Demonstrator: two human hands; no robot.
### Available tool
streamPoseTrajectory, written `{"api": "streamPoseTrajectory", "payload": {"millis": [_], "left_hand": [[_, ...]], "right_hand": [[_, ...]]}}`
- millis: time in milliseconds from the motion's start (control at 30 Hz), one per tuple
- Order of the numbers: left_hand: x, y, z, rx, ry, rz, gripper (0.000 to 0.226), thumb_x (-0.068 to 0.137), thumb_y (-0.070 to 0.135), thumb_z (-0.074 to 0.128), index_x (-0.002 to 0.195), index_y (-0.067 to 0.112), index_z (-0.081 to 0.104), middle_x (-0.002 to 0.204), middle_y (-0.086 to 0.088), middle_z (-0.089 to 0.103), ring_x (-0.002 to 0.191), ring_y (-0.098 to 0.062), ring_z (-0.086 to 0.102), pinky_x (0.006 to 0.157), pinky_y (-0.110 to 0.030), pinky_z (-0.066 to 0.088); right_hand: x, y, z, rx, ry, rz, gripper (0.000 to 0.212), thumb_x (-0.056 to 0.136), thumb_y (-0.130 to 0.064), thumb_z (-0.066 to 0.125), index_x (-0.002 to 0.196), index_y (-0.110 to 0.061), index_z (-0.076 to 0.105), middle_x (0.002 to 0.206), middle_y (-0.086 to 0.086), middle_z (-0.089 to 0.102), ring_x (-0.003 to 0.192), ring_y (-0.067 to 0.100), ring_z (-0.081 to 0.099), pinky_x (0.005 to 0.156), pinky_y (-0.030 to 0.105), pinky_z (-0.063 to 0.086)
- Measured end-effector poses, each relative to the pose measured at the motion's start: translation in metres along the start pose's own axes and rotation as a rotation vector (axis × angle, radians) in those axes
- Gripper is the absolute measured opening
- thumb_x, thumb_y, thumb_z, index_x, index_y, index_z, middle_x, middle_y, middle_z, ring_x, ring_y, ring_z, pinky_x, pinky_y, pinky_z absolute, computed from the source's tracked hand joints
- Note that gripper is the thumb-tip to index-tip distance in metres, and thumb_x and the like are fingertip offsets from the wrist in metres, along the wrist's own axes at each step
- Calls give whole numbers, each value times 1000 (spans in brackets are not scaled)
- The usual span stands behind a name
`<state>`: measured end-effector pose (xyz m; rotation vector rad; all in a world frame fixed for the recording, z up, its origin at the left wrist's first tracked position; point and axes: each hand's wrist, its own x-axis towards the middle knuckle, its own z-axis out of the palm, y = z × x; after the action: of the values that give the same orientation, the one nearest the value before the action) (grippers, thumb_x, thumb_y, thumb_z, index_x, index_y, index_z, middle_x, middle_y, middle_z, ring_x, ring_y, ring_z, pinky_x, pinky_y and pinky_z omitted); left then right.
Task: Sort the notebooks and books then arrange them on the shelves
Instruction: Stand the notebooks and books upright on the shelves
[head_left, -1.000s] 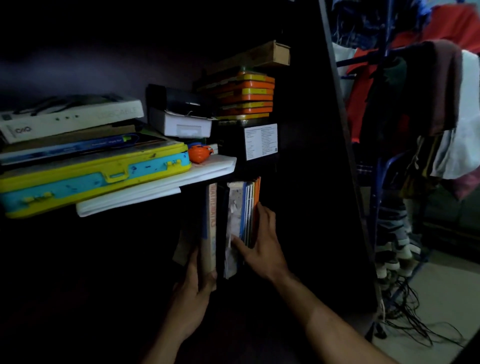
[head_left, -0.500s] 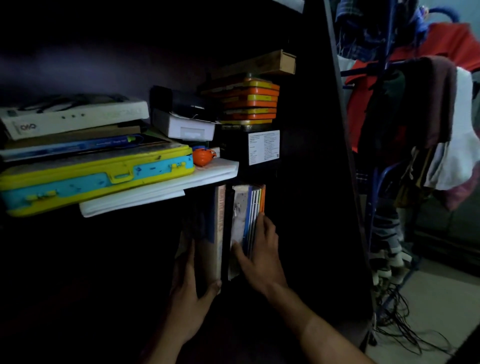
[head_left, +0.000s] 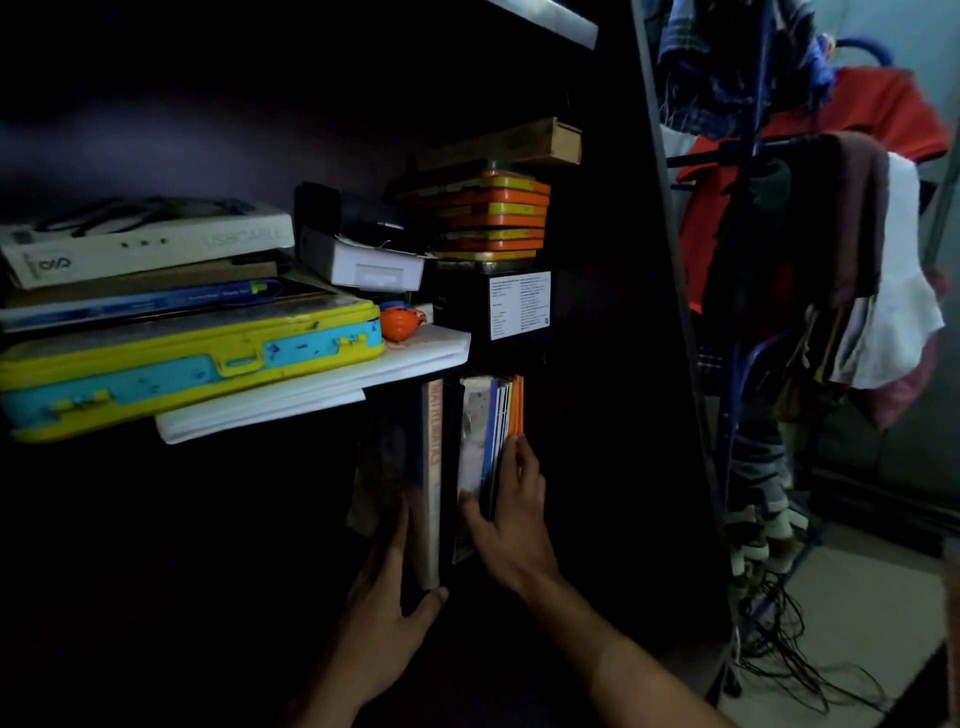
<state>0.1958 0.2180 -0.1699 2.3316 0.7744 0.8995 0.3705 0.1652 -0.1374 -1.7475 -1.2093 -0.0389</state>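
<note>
Both hands work on the lower shelf, just under the front edge of the upper shelf (head_left: 415, 364). The left hand (head_left: 384, 597) grips the bottom of the mathematics book (head_left: 431, 478), thumb round its spine and fingers on its left cover, standing it upright. The right hand (head_left: 511, 519) pinches the stack of thin notebooks (head_left: 493, 441) standing against the shelf's right wall. A dark gap separates book and notebooks.

The step looks like setting sorted books upright; next, the book likely needs pushing right to close the gap.

Compared with a second ago, the book stands straighter and both hands sit slightly higher.
</note>
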Motion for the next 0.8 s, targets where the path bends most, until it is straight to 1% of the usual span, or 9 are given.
{"api": "streamPoseTrajectory", "payload": {"millis": [133, 233, 300, 433, 533, 600, 667, 733, 800], "left_hand": [[0, -2, -1, -19, -8, -13, 107, 91, 32, 72, 151, 50, -14, 162, 27, -2, 146, 3, 13, 110, -12, 18], [0, 5, -3, -2, -29, -71, 104, 93, 33, 70, 152, 47, -15, 163, 16, 9, 149, -11, 23, 110, -18, 24], [-5, 14, -5, 26, -37, -132, 105, 94, 31, 69, 153, 42, -17, 166, 4, 11, 150, -21, 27, 110, -25, 29], [-30, 53, -8, -3, 18, -252, 104, 93, 26, 70, 153, 41, -14, 169, -7, 6, 152, -30, 21, 117, -40, 28], [-55, 87, -3, -117, 40, -312, 99, 91, 24, 72, 160, 35, 2, 167, -3, 14, 151, -27, 24, 117, -42, 29], [-72, 116, 5, -206, -7, -279, 85, 90, 25, 72, 156, 37, 20, 162, -3, 30, 142, -23, 41, 114, -40, 38], [-87, 146, 15, -311, -66, -247, 70, 91, 18, 71, 148, 36, 35, 149, -4, 48, 121, -12, 59, 99, -25, 50], [-103, 187, 31, -286, -165, -180, 62, 92, 16, 71, 144, 31, 43, 133, 2, 57, 99, 7, 62, 78, -5, 47], [-122, 229, 50, -257, -291, -89, 59, 91, 18, 72, 143, 30, 46, 125, 5, 61, 92, 14, 60, 74, -3, 45]], "right_hand": [[0, 4, -1, 44, -78, -10, 101, 86, -63, 46, 160, -22, -10, 165, -11, -12, 151, 14, -3, 120, 33, 10], [-2, 7, -1, 75, -168, 15, 106, 92, -39, 63, 156, -27, -21, 165, -10, -26, 153, 12, -16, 125, 34, 4], [-7, 3, -6, 128, -258, 91, 109, 91, -40, 64, 151, -34, -27, 164, -8, -28, 153, 12, -16, 127, 37, 5], [-37, -23, -36, 266, -292, 323, 91, 92, -47, 62, 161, -27, 6, 168, 2, 10, 154, 22, 14, 125, 39, 18], [-75, -46, -77, 300, -276, 266, 76, 96, -33, 62, 158, -24, 20, 155, -4, 35, 144, 14, 33, 112, 18, 24], [-112, -60, -114, 232, -307, 267, 78, 96, -26, 62, 159, -16, 17, 154, -1, 34, 144, 12, 31, 106, 9, 19], [-151, -66, -145, 195, -334, 268, 80, 95, -27, 62, 160, -16, 16, 162, 5, 28, 148, 15, 28, 113, 16, 21], [-194, -66, -188, 179, -316, 299, 74, 95, -28, 60, 159, -19, 24, 160, 6, 35, 144, 17, 37, 115, 26, 30], [-233, -63, -233, 159, -266, 313, 66, 93, -32, 58, 154, -22, 35, 151, 2, 46, 128, 14, 50, 109, 29, 39]]}}
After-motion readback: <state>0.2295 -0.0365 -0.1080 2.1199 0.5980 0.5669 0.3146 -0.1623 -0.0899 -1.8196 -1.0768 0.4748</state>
